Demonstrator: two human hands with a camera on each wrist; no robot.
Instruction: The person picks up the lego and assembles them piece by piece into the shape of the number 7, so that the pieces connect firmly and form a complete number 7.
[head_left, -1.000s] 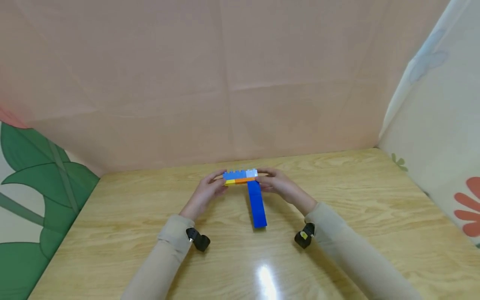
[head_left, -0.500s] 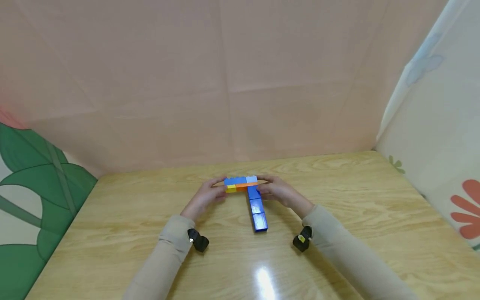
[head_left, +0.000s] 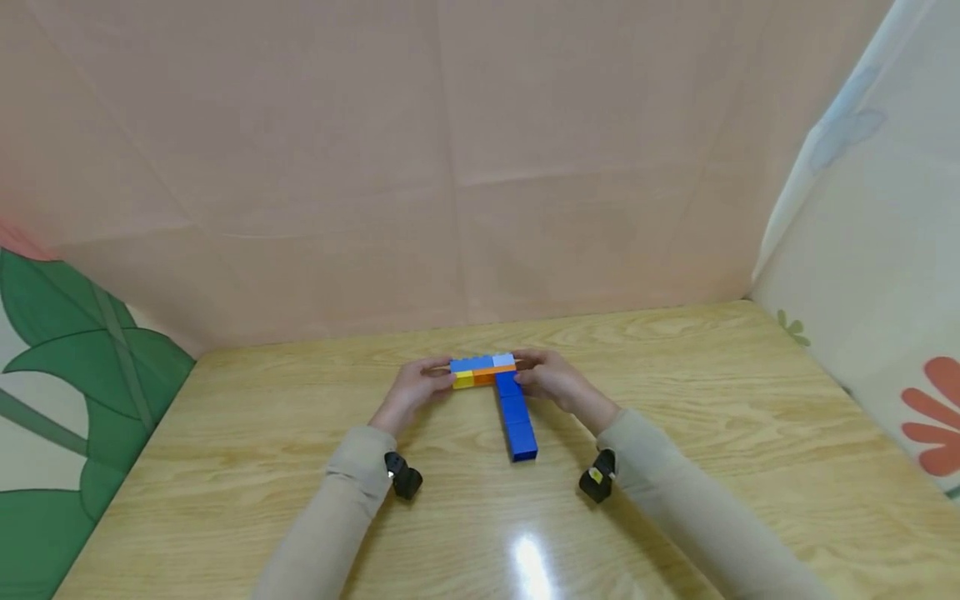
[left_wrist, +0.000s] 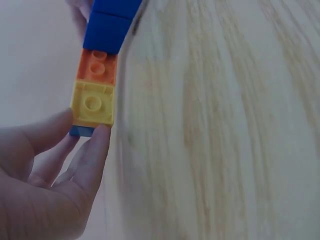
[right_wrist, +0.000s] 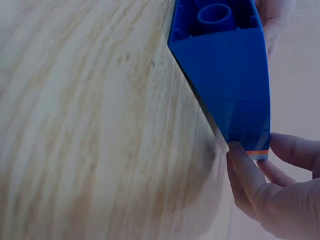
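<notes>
Nearest, bottom centre of the head view: a bright glare patch on the wooden table [head_left: 675, 500], flanked by my two beige sleeves, each with a small black wrist camera.

Next, centre of frame: the brick assembly [head_left: 495, 387], T-shaped. Its dark blue stem [head_left: 517, 421] runs toward me along the table; the crossbar [head_left: 483, 371] lies across the far end, blue and pale blue on top, yellow and orange beneath.

My left hand [head_left: 412, 392], left of centre: fingers curled, thumb and fingertips pinching the yellow end of the crossbar [left_wrist: 92, 102]; the left wrist view shows the fingertips [left_wrist: 95, 145] touching that yellow brick.

My right hand [head_left: 558, 385], right of centre: fingers curled round the pale blue end of the crossbar; the right wrist view shows the fingertips [right_wrist: 245, 170] against the stem's far end [right_wrist: 230, 75].

No containers are in view.

Farthest: a pink cloth backdrop [head_left: 450, 150] across the upper frame; a green leaf-print panel [head_left: 67, 350] at lower left; a pale flowered curtain [head_left: 877, 250] at right.
</notes>
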